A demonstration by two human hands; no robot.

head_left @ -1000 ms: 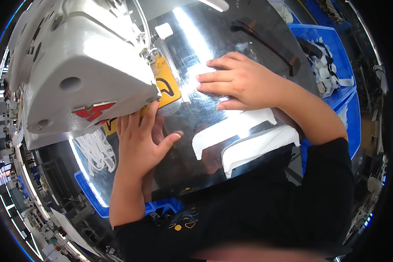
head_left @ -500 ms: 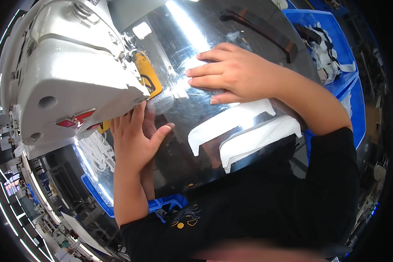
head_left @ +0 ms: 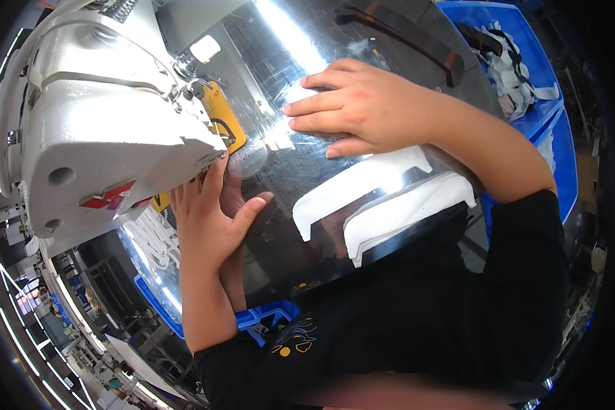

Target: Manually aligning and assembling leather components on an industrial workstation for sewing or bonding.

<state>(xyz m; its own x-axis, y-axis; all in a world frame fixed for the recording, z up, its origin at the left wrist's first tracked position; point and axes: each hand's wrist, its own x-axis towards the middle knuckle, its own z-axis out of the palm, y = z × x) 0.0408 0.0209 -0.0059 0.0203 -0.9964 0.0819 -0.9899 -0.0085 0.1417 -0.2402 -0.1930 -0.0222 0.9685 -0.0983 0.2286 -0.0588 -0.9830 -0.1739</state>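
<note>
With a clock face centred on the view, a glossy white metal sewing machine head [head_left: 109, 137], marked with a red angular emblem [head_left: 109, 196], is seen at 10 o'clock. Beside its tip, between 10 and 11 o'clock, a flat yellow plate with rounded corners [head_left: 219, 109] is partly exposed.

The left hand [head_left: 210, 222] is placed at 9 o'clock, its fingers held nearly straight and its thumb spread well away from them. Its fingertips are partly hidden at the lower edge of the machine head; whether anything is pressed beneath them cannot be told.

The right hand [head_left: 359, 109] is held palm down at 1 o'clock, with fingers loosely fanned and nothing gripped, over a shiny grey metal tabletop [head_left: 280, 239]; whether the surface is touched cannot be told. Just beside that hand, at 2 o'clock, a white, flat, bracket-shaped piece [head_left: 355, 183] is laid, and near it, at 3 o'clock, a 2nd white bracket-shaped piece with layered edges [head_left: 410, 215].

Beyond the right hand, at 1 o'clock, a long, dark brown, curved strip [head_left: 403, 39] is seen. At 2 o'clock, white and black pieces [head_left: 509, 75] are piled in a blue plastic bin [head_left: 536, 55]. Thin white strips [head_left: 154, 239] are heaped between 8 and 9 o'clock.
</note>
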